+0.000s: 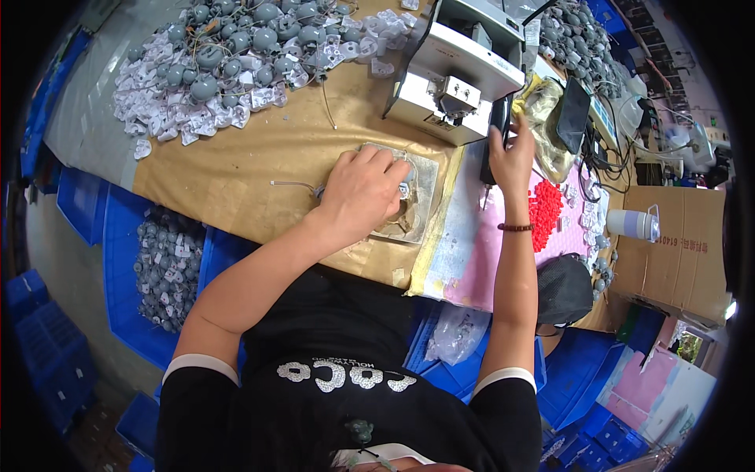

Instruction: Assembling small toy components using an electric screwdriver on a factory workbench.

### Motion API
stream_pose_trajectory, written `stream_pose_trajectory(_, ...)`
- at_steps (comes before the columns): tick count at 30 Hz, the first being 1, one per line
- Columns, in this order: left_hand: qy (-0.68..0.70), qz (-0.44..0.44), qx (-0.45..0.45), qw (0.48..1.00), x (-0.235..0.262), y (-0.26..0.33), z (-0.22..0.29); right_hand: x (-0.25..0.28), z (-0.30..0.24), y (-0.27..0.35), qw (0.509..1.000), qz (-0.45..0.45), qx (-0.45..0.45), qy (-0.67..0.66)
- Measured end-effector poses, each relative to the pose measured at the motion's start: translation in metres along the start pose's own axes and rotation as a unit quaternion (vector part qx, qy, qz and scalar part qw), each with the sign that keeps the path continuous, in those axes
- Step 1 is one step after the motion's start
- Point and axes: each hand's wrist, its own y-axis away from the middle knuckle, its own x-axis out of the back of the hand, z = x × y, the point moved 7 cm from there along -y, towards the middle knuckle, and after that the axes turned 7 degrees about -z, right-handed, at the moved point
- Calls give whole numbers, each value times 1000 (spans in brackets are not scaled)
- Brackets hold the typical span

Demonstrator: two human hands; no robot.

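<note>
My left hand [363, 190] is closed over a small grey rounded part [407, 177], mostly hidden under the fingers. The part rests on a flat metal plate [425, 175] with brown tape. A thin wire [291, 183] with a small white connector sticks out to the left of the hand. At the right, my right hand [513, 151] is wrapped round a black electric screwdriver [489, 167]. Its thin bit points down over the pink sheet, apart from the plate. A white screw feeder [440, 110] stands just beyond, left of the right hand.
A heap of grey domed parts and white pieces [236, 71] covers the far left. Red small pieces [544, 212] lie by my right forearm. A phone [573, 115], cables, a white bottle [631, 225] and a cardboard box [668, 244] stand right. Blue bins [126, 291] sit below the table.
</note>
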Motion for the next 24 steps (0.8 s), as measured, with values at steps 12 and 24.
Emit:
stream_pose_trajectory(12,39,20,13,999,1,6,-4,98,-109,-9,842,154,86,-511)
stream_pose_trajectory(24,56,33,18,998,3,1,-2,59,-159,-84,846,37,111,-521)
